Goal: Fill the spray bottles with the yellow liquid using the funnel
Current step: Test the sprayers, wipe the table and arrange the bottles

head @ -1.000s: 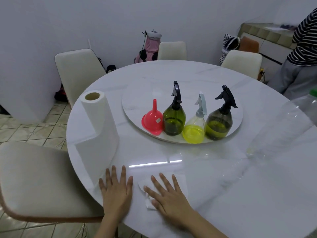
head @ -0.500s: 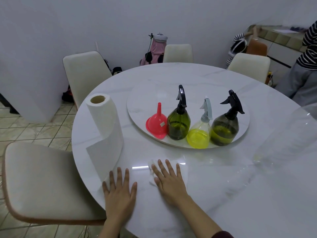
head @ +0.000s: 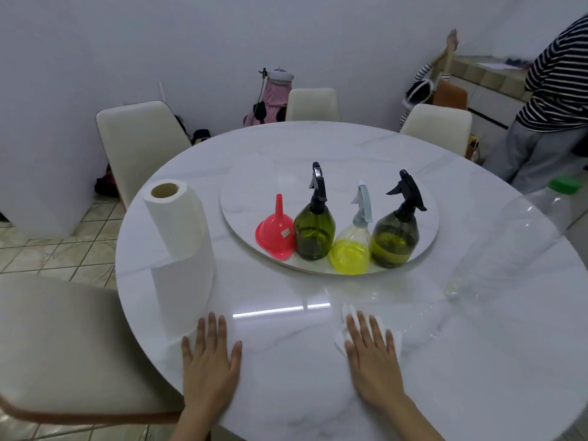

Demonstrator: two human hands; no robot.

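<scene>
Three spray bottles stand on a round turntable point(head: 254, 189): a green one point(head: 314, 232) with a black trigger, a clear one point(head: 351, 251) holding yellow liquid, and a dark smoky one point(head: 395, 237) with yellow liquid low inside. A red funnel point(head: 275, 235) sits mouth-down to their left. My left hand point(head: 210, 361) lies flat on the table, holding nothing. My right hand point(head: 372, 361) presses flat on a white paper towel sheet point(head: 394, 340). A large clear plastic bottle point(head: 509, 246) with a green cap stands at the right.
A paper towel roll point(head: 178, 224) stands upright at the table's left with a sheet hanging down. Cream chairs point(head: 136, 144) ring the white marble table point(head: 318, 144). A person in a striped top point(head: 560, 90) stands at the back right.
My right hand has slid the paper towel sheet to the right across the table. My left hand has stayed flat near the table's edge. The view has shifted.
</scene>
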